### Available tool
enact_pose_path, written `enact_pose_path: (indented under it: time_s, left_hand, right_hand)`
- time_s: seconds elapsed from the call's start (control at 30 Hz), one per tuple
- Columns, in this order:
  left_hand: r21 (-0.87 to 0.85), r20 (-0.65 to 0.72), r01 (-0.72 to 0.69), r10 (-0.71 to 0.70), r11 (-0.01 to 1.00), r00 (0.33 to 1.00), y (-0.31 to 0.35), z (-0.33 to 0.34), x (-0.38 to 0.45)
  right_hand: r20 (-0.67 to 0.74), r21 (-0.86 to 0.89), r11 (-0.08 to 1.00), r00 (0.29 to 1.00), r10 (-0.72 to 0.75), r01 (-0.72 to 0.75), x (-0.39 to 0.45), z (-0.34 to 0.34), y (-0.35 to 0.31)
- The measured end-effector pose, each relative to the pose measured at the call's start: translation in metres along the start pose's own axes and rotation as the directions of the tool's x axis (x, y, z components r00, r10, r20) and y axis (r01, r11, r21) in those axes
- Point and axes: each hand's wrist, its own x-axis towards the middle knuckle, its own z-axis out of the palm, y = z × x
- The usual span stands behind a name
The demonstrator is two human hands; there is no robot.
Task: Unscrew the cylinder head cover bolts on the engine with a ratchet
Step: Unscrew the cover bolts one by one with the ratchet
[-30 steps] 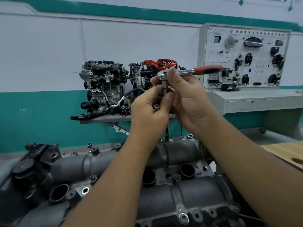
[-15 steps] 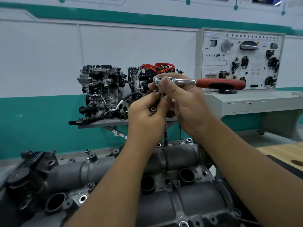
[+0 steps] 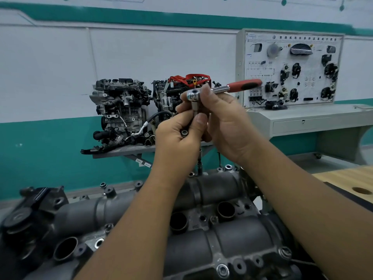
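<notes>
The grey cylinder head cover (image 3: 226,237) fills the lower view, with several bolts around its rim, such as one bolt (image 3: 222,270) at the front and another bolt (image 3: 228,167) at the back. A ratchet (image 3: 220,89) with a red handle is held up high above the cover, its chrome head at the left. My right hand (image 3: 228,126) grips the ratchet just behind the head. A long extension bar (image 3: 199,160) runs down from the head to the cover's far edge. My left hand (image 3: 179,136) pinches the bar's upper part and also holds a small dark bolt (image 3: 184,133).
Two display engines (image 3: 123,110) stand on a grey shelf against the teal and white wall. A white electrical training board (image 3: 290,69) stands on a grey bench at the right. A wooden tabletop with a round hole (image 3: 361,190) lies at the right edge.
The ratchet handle has swung back and forth at the right, ending a little higher. Both hands stay on the ratchet head and the bar.
</notes>
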Motion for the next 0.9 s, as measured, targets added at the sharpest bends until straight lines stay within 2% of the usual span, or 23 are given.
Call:
enact_pose_path:
  time_s: [0.07,0.13,0.2,0.27,0.33,0.47,0.5,0.57,0.63,0.7,0.8,0.87,0.9]
  left_hand:
    - [0.065,-0.027,-0.025,0.027,0.998,0.999,-0.002,0.0,0.0]
    - [0.087,-0.053,-0.019,0.024,0.996,0.998,-0.002,-0.001,0.001]
    - [-0.018,-0.033,0.029,-0.029,0.999,0.999,-0.001,-0.002,0.001]
    - [-0.104,0.011,0.082,-0.082,0.991,0.997,0.0,-0.002,0.0]
    - [-0.049,0.009,0.072,-0.072,0.996,0.997,0.002,-0.001,0.0]
    - [0.102,-0.074,-0.018,0.026,0.995,0.997,0.0,-0.002,0.0]
    - [0.102,-0.091,-0.025,0.034,0.994,0.995,-0.001,-0.003,0.0]
    - [0.073,-0.085,-0.018,0.024,0.997,0.996,0.001,-0.005,0.0]
    - [0.041,-0.059,0.005,-0.003,0.999,0.998,0.005,-0.004,0.0]
    - [0.036,-0.052,0.018,-0.016,0.999,0.999,0.007,-0.002,-0.002]
    - [0.09,-0.086,-0.002,0.01,0.996,0.996,0.004,-0.003,-0.001]
    - [0.096,-0.109,0.003,0.007,0.995,0.994,0.001,-0.005,0.0]
    - [0.072,-0.104,0.016,-0.009,0.997,0.995,0.0,-0.006,0.0]
  right_hand:
    - [-0.071,-0.102,0.986,0.988,-0.138,0.13,0.0,0.004,0.003]
    - [-0.081,-0.164,0.965,0.972,-0.222,0.207,0.001,0.006,0.004]
    - [-0.04,-0.088,0.983,0.986,-0.163,0.159,0.0,0.006,0.003]
    - [0.009,-0.027,0.999,0.999,-0.037,0.038,0.0,0.003,0.001]
    - [-0.006,-0.022,1.0,1.0,0.001,-0.001,0.001,0.003,0.0]
    - [-0.154,-0.216,0.946,0.948,-0.278,0.243,0.005,0.008,0.01]
    - [-0.162,-0.229,0.937,0.939,-0.305,0.264,0.005,0.009,0.011]
    - [-0.139,-0.131,0.971,0.966,-0.218,0.201,0.004,0.011,0.009]
    - [-0.092,-0.02,0.998,0.994,-0.061,0.059,0.002,0.01,0.005]
    - [-0.094,0.04,0.999,0.996,0.012,-0.009,0.002,0.01,0.003]
    - [-0.185,-0.034,0.996,0.979,-0.084,0.079,0.003,0.012,0.006]
    - [-0.166,-0.074,0.99,0.977,-0.131,0.12,0.003,0.015,0.008]
    - [-0.133,-0.032,0.995,0.986,-0.099,0.096,0.003,0.015,0.008]
